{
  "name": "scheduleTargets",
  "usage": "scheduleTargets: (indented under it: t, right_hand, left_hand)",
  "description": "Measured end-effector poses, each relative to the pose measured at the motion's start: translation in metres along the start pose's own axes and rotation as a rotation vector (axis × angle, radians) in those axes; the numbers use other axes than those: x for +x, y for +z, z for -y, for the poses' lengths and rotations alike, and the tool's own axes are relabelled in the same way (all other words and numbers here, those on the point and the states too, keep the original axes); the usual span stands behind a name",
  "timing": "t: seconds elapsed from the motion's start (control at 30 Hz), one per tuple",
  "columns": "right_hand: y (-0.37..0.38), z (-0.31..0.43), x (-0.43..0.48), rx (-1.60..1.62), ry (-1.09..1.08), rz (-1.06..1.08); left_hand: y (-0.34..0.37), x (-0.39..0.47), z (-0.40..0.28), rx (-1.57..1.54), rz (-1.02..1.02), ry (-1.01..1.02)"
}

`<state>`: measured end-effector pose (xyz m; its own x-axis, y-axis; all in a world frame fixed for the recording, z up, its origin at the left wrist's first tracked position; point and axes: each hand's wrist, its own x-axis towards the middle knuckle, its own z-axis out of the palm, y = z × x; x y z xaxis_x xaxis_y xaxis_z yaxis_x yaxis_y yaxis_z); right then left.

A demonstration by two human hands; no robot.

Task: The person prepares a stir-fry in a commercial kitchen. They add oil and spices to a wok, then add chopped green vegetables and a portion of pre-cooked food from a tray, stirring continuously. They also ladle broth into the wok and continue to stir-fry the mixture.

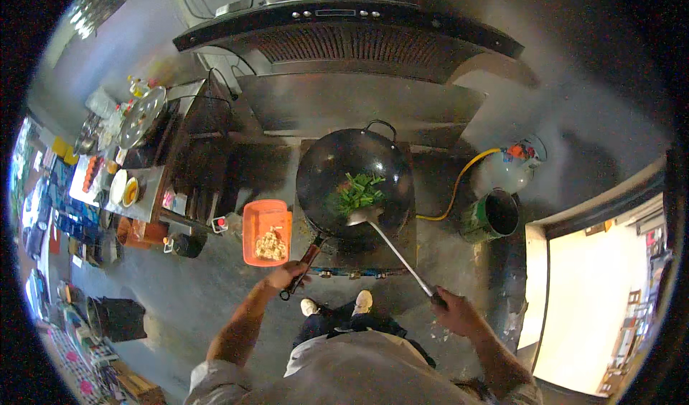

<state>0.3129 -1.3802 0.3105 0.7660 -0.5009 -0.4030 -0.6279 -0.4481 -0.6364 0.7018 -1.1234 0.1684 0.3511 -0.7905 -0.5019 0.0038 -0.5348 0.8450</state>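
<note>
A large black wok (328, 163) rests on the stove before me. My left hand (288, 275) grips the wok's long handle (309, 257). In my right hand (455, 311) is the dark end of a metal ladle (395, 249), whose bowl lies inside the wok, touching or right beside a heap of chopped green vegetables (358, 192). Something reddish shows at the left edge of the greens. An orange plastic basin (249, 233) with pale food pieces (271, 245) in it is just left of the wok.
A range hood (344, 42) spans the wall above. To the right stand a green bin (498, 216) and a gas cylinder (506, 171) with a yellow hose (462, 176). At left, a table (156, 190) holds bowls, a glass lid (142, 117) and eggs (90, 173).
</note>
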Motion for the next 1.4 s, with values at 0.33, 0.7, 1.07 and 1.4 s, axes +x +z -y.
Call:
scheduleTargets:
  t: [0.33, 0.7, 1.07, 1.4]
  right_hand:
    - [0.073, 0.025, 0.074, -0.009, -0.002, -0.209]
    - [0.152, 0.108, 0.065, -0.139, 0.052, -0.342]
    - [0.138, 0.083, 0.141, 0.030, 0.075, -0.413]
    - [0.089, 0.092, -0.034, -0.065, 0.299, -0.123]
  left_hand:
    - [0.069, -0.056, -0.026, -0.990, 0.068, -0.210]
    - [0.084, -0.053, -0.009, -1.189, 0.056, -0.023]
    - [0.083, -0.043, 0.002, -1.192, 0.090, -0.002]
    - [0.086, -0.045, 0.011, -1.229, 0.158, 0.032]
